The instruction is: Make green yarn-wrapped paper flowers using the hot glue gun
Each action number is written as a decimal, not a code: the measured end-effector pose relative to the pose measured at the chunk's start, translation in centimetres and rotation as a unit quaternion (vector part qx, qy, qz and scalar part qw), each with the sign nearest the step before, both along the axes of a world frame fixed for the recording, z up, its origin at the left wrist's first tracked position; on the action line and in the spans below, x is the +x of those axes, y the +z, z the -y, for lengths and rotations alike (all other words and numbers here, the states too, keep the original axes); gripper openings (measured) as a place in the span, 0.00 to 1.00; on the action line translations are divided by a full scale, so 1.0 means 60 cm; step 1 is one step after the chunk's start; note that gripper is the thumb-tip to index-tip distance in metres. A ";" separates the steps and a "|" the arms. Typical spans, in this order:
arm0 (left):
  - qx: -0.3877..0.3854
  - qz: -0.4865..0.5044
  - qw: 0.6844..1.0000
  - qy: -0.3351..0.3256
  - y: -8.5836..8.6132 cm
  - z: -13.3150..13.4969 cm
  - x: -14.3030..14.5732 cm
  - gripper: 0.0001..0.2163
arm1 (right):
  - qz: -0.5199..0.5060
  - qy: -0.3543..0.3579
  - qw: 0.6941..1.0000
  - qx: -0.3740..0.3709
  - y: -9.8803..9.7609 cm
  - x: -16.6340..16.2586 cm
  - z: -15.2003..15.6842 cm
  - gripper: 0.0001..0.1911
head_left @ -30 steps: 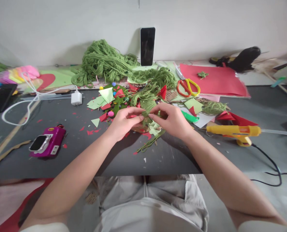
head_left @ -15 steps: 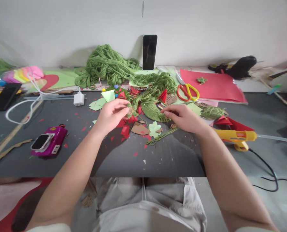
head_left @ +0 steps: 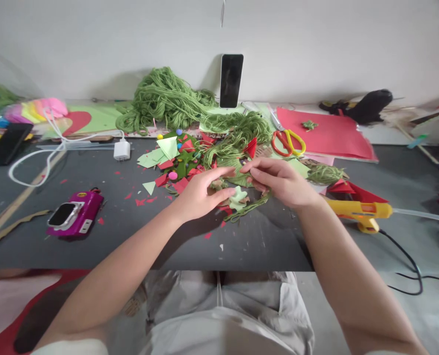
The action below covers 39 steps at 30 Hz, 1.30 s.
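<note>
My left hand (head_left: pixel 200 193) is curled above the desk. A small cardboard piece wrapped in green yarn (head_left: pixel 218 184) shows between its thumb and fingers. Close on the other side, my right hand (head_left: pixel 278 181) has thumb and fingertips pinched together; whatever they hold is too small to make out. Both hands partly cover a ring wound with green yarn (head_left: pixel 231 166). Just below the fingers lies a pale green paper flower shape (head_left: pixel 237 198), with loose green yarn strands (head_left: pixel 247 211) beside it.
A heap of green yarn (head_left: pixel 163 101) and an upright phone (head_left: pixel 231 81) stand at the back. Scissors (head_left: pixel 288 142) lie by red paper (head_left: pixel 326 133). At right is a yellow glue gun (head_left: pixel 359 209) with its cord; at left, a purple device (head_left: pixel 77 213) and white charger (head_left: pixel 122 149).
My left hand has moved right, towards my right hand, carrying the yarn-wrapped piece. Pompoms and red scraps it had covered now show. My right hand has barely shifted.
</note>
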State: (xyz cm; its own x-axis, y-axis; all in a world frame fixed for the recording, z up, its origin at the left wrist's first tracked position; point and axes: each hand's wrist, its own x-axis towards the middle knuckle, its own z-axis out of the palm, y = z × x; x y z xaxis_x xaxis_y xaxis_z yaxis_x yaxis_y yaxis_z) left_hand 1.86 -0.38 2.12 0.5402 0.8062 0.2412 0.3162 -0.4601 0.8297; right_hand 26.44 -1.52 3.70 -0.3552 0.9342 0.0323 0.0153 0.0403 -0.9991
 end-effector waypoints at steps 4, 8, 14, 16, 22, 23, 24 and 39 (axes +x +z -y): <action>0.010 0.015 1.000 0.021 0.004 -0.005 -0.005 0.12 | 0.100 -0.001 0.995 0.026 0.006 -0.006 0.011 0.17; 0.171 -0.032 0.981 0.088 0.024 -0.016 -0.049 0.08 | 0.229 0.036 0.972 0.030 0.026 0.014 0.052 0.17; 0.192 -0.074 0.955 0.213 0.039 0.013 -0.152 0.07 | 0.316 0.011 0.948 0.032 0.057 0.085 0.162 0.20; 0.194 -0.123 0.958 0.170 0.025 0.037 -0.173 0.05 | 0.350 -0.032 0.936 0.023 0.053 0.111 0.194 0.18; 0.161 -0.164 0.973 0.002 -0.022 0.092 -0.158 0.07 | 0.332 -0.148 0.929 -0.076 -0.003 0.166 0.255 0.21; 0.160 -0.161 0.974 -0.011 -0.026 0.095 -0.150 0.08 | 0.315 -0.165 0.930 -0.092 -0.013 0.172 0.262 0.21; 0.162 -0.158 0.974 -0.020 -0.027 0.096 -0.144 0.08 | 0.291 -0.182 0.933 -0.106 -0.022 0.176 0.268 0.21; 0.185 -0.165 0.965 0.079 -0.040 0.094 -0.132 0.07 | 0.128 -0.355 0.917 -0.133 -0.061 0.200 0.303 0.20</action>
